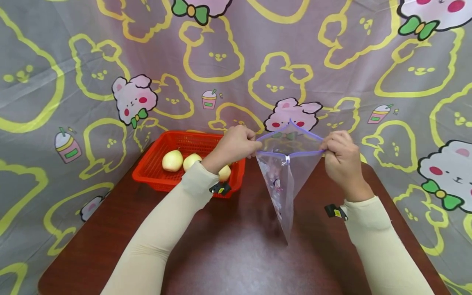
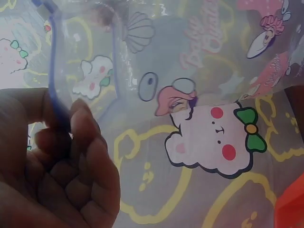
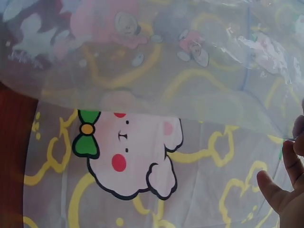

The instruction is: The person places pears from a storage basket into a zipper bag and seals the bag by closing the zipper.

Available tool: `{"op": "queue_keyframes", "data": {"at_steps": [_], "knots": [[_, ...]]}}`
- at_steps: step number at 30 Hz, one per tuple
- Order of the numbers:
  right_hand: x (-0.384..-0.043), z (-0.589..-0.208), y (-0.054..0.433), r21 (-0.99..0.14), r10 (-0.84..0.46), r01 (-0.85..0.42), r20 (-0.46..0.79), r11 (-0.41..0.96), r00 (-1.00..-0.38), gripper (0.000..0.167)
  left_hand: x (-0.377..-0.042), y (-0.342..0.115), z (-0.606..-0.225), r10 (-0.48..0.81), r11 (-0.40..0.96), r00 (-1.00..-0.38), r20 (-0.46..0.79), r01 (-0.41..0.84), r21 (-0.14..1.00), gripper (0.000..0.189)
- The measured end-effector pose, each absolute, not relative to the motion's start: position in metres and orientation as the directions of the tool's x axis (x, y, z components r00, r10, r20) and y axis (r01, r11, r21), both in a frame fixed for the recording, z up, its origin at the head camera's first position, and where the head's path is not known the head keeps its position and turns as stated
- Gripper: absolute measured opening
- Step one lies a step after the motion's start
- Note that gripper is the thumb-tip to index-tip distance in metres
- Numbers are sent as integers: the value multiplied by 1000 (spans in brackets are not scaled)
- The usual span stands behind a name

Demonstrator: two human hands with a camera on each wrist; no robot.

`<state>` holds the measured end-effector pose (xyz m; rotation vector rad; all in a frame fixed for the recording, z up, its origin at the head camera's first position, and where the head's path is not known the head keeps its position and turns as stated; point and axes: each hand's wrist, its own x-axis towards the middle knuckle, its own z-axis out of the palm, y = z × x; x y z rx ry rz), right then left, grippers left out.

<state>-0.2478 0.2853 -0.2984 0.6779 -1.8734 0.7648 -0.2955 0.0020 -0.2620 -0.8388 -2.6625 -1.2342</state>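
A clear plastic zipper bag (image 1: 280, 180) with a purple zip edge and printed cartoon pictures hangs above the table, its mouth spread apart. My left hand (image 1: 237, 143) pinches the left corner of the mouth, thumb and fingers on the purple edge. At the opposite corner, my right hand (image 1: 341, 153) grips the edge with curled fingers. A white slider sits midway along the near edge. In the left wrist view, the bag's printed side (image 2: 204, 52) stretches away from the pinching fingers (image 2: 90, 133). The right wrist view shows the film reaching the right fingertips (image 3: 289, 147).
A red plastic basket (image 1: 147, 178) stands at the back left of the brown table (image 1: 236, 254). Several pale yellow round fruits (image 1: 172, 160) lie in it, partly hidden behind my left forearm. A cartoon-printed curtain (image 1: 228, 49) closes off the back and sides.
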Motion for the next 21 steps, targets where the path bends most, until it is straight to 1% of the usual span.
{"op": "queue_keyframes", "data": {"at_steps": [3,5,6,9,12,14,17,21], "knots": [[-249,-302,287,-196,-136,-723,917,662,-374,29,-297,2,-264,465,504,-828,313,538,676,22],[-250,-304,289,-188,-135,-724,921,664,-364,29,-298,0,-265,498,477,-810,311,555,681,11],[-250,-305,290,-187,-134,-726,923,662,-360,29,-299,-1,-265,519,464,-798,306,564,684,9],[-251,-307,293,-189,-125,-731,928,656,-352,29,-302,-3,-266,572,451,-760,308,606,656,21],[-250,-307,296,-198,-124,-726,923,659,-364,29,-304,-4,-267,588,478,-731,346,659,581,33],[-250,-307,299,-200,-133,-725,918,659,-375,28,-306,-4,-269,591,503,-714,375,690,521,37],[-249,-306,304,-195,-164,-731,907,654,-389,28,-308,-6,-273,605,530,-698,383,712,462,33],[-246,-304,309,-196,-203,-737,887,647,-414,25,-312,-7,-276,637,540,-681,361,728,422,18]]}}
